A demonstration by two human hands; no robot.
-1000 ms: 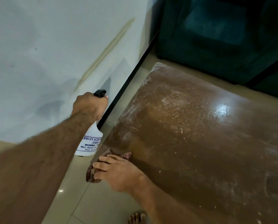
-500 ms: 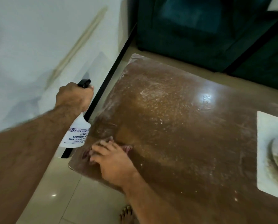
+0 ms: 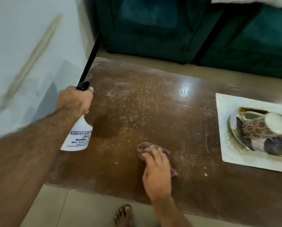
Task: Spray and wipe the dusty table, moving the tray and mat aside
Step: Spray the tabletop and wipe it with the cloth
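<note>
Right hand (image 3: 155,174) pressed flat on the maroon wiping cloth (image 3: 146,149), fingers together on top, now well in from the near-left corner of the table (image 3: 153,95), where cloth sat a second ago. Swept rightward toward the white mat (image 3: 225,145). Left hand (image 3: 74,100) wrapped tight around spray bottle (image 3: 78,133), held over the table's left edge, same as before. Dark wet patch just right of the bottle; dust streaks across the far half of the table. Mat carrying tray (image 3: 245,143) with patterned cups (image 3: 258,128), at the table's right side, not yet moved. Judged: left portion in progress, mat area untouched underneath.
</note>
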